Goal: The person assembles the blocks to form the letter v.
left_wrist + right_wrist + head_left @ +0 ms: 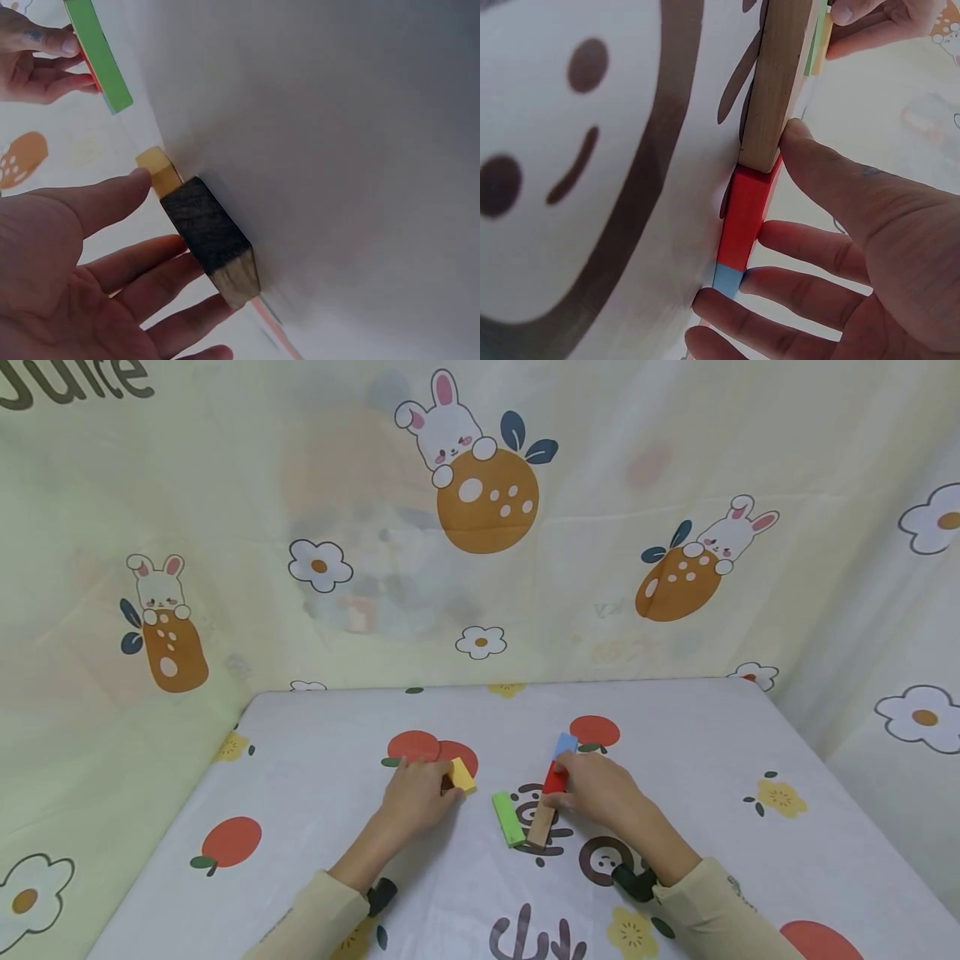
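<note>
My left hand [420,795] is at a yellow block [463,776] and a black block [206,225] with a bare wood end. In the left wrist view the thumb touches the yellow block, and the fingertips rest along the black one's side. My right hand [603,789] lies along a row of tan [541,825], red [554,779] and blue [566,744] blocks set end to end. Its thumb touches the tan block near the red joint; loosely bent fingers rest by the red and blue blocks. Between the hands lies a green block [508,819].
A white tablecloth [300,793] printed with fruit, flowers and dark lettering covers the table. Behind it hangs a pale printed curtain [585,610], which also runs along both sides. Dark straps [636,883] show at both wrists, below the beige sleeves [720,910].
</note>
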Demonstrator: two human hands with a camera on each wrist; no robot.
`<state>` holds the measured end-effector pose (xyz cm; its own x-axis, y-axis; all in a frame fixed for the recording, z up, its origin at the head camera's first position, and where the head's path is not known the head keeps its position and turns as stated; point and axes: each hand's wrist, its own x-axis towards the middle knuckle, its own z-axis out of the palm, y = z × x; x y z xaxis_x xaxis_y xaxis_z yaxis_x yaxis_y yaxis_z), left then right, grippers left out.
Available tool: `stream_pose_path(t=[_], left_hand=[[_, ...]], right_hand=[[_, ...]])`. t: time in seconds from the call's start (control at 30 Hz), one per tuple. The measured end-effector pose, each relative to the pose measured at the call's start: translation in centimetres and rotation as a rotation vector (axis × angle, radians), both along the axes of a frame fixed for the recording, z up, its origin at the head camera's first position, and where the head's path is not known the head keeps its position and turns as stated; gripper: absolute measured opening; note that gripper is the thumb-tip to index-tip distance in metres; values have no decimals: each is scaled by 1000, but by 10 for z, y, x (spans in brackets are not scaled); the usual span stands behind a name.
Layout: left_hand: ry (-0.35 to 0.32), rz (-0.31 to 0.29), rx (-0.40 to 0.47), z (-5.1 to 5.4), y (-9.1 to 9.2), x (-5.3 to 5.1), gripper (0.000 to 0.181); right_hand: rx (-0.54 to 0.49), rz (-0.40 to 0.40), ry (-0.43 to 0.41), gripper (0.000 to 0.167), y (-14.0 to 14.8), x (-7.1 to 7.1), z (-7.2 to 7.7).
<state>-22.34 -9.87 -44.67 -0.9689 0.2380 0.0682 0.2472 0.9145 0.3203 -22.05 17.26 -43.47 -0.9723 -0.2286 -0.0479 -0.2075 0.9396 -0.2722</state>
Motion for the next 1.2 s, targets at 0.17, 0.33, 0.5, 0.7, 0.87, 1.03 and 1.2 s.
stream_pose_path(t=[0.17, 0.33, 0.5, 0.7, 0.87, 1.03, 1.2], left_hand=[[-13, -1, 13, -3, 5, -1, 36], [-17, -8, 28, -4, 8, -1, 35], [8, -27, 23, -3, 12, -1, 33], [36, -22, -5, -3, 15, -2, 29], [29, 5, -9, -3, 18, -3, 28], [19, 12, -22, -4, 20, -4, 28], [17, 8, -21, -5, 22, -5, 31]], right_hand=[[-2, 0, 4, 55, 0, 0, 0], [-4, 2, 5, 54, 1, 1, -1], [-5, 3, 5, 54, 1, 0, -2], [-5, 0, 2, 53, -1, 0, -1], [-10, -3, 1, 53, -2, 1, 1], [-8, -8, -7, 53, -3, 2, 2], [-3, -7, -7, 53, -3, 2, 0]])
